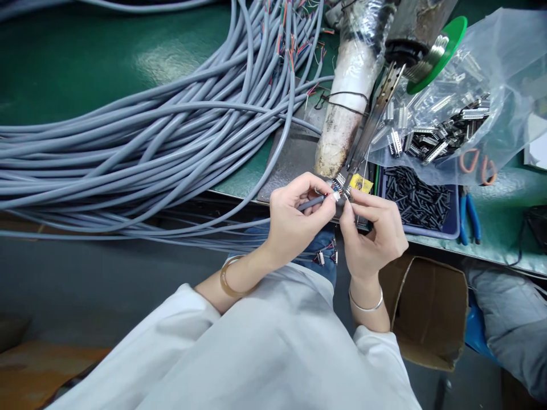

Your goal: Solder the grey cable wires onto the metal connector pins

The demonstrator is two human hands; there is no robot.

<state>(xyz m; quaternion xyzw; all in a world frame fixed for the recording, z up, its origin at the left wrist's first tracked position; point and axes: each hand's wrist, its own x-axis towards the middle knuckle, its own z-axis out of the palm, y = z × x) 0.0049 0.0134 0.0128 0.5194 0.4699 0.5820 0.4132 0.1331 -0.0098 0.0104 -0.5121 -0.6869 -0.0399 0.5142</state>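
white smock (277, 336), worn by the seated person, nearest the head view; small metal connectors (320, 258) at the lap, just beyond it.

item: left hand (301, 222) — thumb and fingers pinched together on a grey cable (311, 203), close to its end. item: right hand (372, 228) — narrow, thumb and forefinger bent towards that end; too small, from where i stand, to tell whether anything is gripped.

position: cable end between the two hands, at the bench's near edge; left hand nearer, being on it, while from the right hand it lies leftward. long axis: crosswise, left to right, rising slightly away from the body; tip pointing at the right hand's fingers.

close above: one metal connector (339, 181) and the slanting soldering iron (376, 117), its lower end just beyond the fingers.

about the bench (128, 62): grey cable bundle (183, 136), left; green solder spool (458, 42); clear bag (508, 62) of connectors; purple tray (427, 232) of black tubes (414, 196); blue-handled pliers (472, 219), right of the tray.
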